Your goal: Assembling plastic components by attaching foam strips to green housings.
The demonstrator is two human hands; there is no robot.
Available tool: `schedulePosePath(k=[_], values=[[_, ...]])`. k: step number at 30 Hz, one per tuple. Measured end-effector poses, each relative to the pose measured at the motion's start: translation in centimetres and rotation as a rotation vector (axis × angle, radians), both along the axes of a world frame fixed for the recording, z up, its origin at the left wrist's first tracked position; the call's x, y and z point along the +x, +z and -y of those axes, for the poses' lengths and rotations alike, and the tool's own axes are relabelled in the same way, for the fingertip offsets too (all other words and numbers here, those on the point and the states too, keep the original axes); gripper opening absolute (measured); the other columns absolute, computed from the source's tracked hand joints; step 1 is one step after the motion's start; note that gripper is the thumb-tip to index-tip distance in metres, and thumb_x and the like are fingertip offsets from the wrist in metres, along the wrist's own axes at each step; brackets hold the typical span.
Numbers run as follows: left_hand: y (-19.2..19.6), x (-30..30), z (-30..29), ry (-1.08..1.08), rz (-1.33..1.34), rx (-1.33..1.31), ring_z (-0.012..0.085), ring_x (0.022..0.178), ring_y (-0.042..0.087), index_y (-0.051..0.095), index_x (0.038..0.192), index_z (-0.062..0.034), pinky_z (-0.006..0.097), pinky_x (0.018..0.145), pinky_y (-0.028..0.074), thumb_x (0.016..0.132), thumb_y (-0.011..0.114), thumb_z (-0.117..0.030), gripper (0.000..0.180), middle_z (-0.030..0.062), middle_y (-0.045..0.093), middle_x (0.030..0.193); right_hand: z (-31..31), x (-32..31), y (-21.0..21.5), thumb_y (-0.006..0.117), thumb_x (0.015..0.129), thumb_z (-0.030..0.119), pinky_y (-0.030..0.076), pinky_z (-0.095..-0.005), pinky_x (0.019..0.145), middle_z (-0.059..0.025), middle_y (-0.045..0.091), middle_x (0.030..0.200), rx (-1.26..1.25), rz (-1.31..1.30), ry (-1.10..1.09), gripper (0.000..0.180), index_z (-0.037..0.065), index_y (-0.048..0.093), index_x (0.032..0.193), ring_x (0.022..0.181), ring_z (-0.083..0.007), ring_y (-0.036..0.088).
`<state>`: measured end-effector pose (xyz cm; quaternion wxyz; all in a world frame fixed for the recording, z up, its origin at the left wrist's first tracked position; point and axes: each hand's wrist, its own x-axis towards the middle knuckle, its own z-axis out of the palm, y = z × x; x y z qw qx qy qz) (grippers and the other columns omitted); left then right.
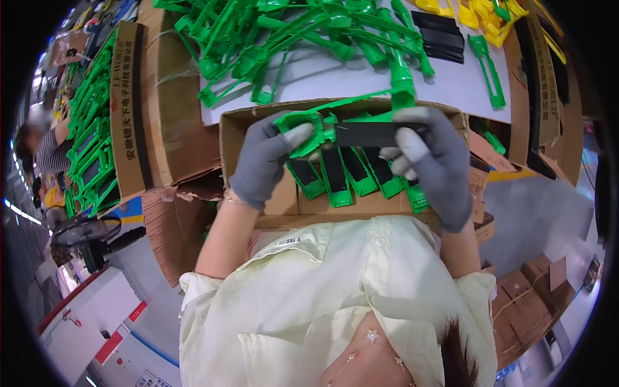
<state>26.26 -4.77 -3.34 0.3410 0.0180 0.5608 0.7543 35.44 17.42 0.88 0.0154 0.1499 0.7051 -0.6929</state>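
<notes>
White worktop [463, 87], cardboard box [280, 205] at near edge.
Green part [302, 129], left hand [261, 164] pinching, toward box's far edge; black strip [364, 134] directly rightward, long axis crosswise, right hand [438, 164] pinching its right end.

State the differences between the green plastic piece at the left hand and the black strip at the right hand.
Colour: the green plastic piece is bright green; the black strip is black.
Shape: the green piece is moulded and uneven; the strip is flat and straight-edged.
Shared: both are held over the open cardboard box.
</notes>
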Motion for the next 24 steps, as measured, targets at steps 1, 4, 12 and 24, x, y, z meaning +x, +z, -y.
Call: schedulePosePath(k=[1,4,12,24], values=[[-0.3,0.3,-0.7,-0.008,0.077,0.056,0.0211,0.081,0.065,0.056,0.112,0.0052,0.026,0.063,0.055,0.084,0.059,-0.006,0.030,0.0121,0.063,0.100,0.1,-0.1,-0.4,0.052,0.090,0.015,0.037,-0.0153,0.047,-0.0070,0.064,0.073,0.008,0.009,-0.014,0.023,0.004,0.054,0.110,0.053,-0.0036,0.052],[-0.4,0.6,-1.8,-0.049,0.171,0.115,0.0232,0.084,0.065,0.053,0.115,0.0061,0.027,0.064,0.056,0.085,0.058,-0.004,0.032,0.0141,0.062,0.102,-0.1,0.0,-0.8,0.053,0.090,0.019,0.034,-0.0153,0.046,-0.0041,0.062,0.069,0.021,0.050,0.024,0.024,0.005,0.054,0.111,0.051,-0.0016,0.048],[-0.7,0.7,-2.6,-0.109,0.219,0.165,0.0260,0.082,0.066,0.051,0.118,0.0068,0.029,0.063,0.057,0.085,0.057,-0.001,0.034,0.0174,0.061,0.103,-1.4,-0.3,-0.7,0.054,0.090,0.015,0.033,-0.0157,0.045,0.0004,0.056,0.061,0.155,0.068,-0.032,0.020,0.005,0.057,0.106,0.048,-0.0008,0.044],[0.1,1.2,-4.5,-0.107,0.168,-0.001,0.0203,0.074,0.067,0.058,0.111,0.0068,0.025,0.056,0.055,0.084,0.058,0.001,0.027,0.0144,0.064,0.093,-1.5,0.4,-2.8,0.054,0.088,0.011,0.034,-0.0205,0.045,-0.0003,0.050,0.057,0.361,-0.058,-0.013,0.016,0.001,0.056,0.101,0.049,-0.0034,0.043]])
